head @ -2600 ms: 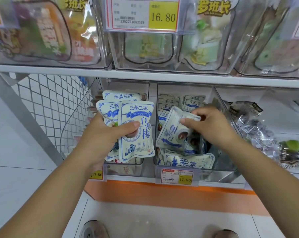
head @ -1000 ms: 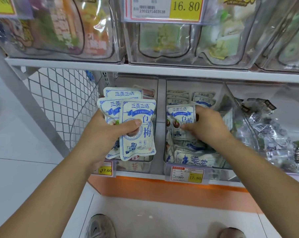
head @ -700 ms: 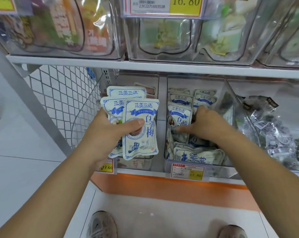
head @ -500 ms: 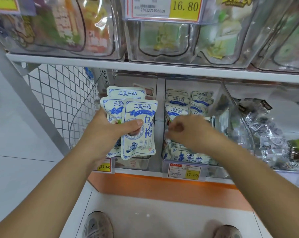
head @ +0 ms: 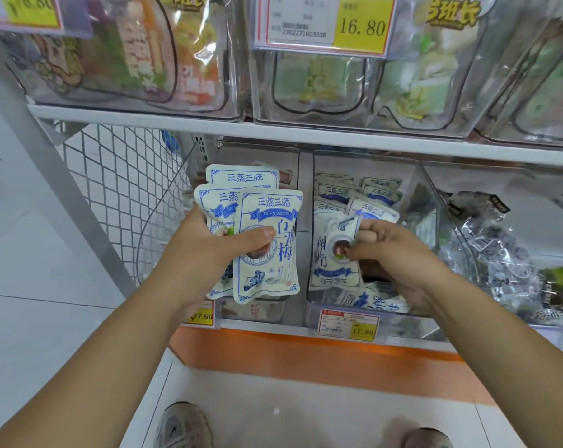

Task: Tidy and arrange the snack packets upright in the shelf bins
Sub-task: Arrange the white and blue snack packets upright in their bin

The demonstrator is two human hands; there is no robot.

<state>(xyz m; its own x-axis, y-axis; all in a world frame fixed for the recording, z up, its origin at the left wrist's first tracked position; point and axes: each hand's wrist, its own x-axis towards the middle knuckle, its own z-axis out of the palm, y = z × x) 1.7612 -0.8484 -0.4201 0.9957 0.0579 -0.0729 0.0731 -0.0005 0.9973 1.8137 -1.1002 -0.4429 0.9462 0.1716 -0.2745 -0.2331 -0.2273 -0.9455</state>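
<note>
While the left hand (head: 209, 257) grips a fan of three flat white pouches with blue print (head: 267, 244), thumb clamped across the front one, the right hand (head: 393, 253) pinches a fourth pouch of the same kind (head: 333, 253) between thumb and curled fingers.

Location: the fan is held in front of the left clear bin (head: 257, 310). The fourth pouch hangs at the front left of the middle clear plastic bin (head: 370, 163). Its print reads inverted and its upper corner is folded over.

Bin contents: a row of matching pouches stands upright at the back (head: 357, 192); others lie flat along the front bottom (head: 370, 300).

Handling (judged): pouches look light, thin and soft. The film bends under the fingers, so a pouch will not stand unsupported and needs to lean on its neighbours. The glossy surface is probably slippery, and the fan could slide apart if the thumb eases. The middle looks lumpy from the fruit inside.

Grip advice: take the flat sealed top edge or both upper corners, not the bulging middle. The held pouch wants turning over, then lowering bottom seam first against the standing row.
</note>
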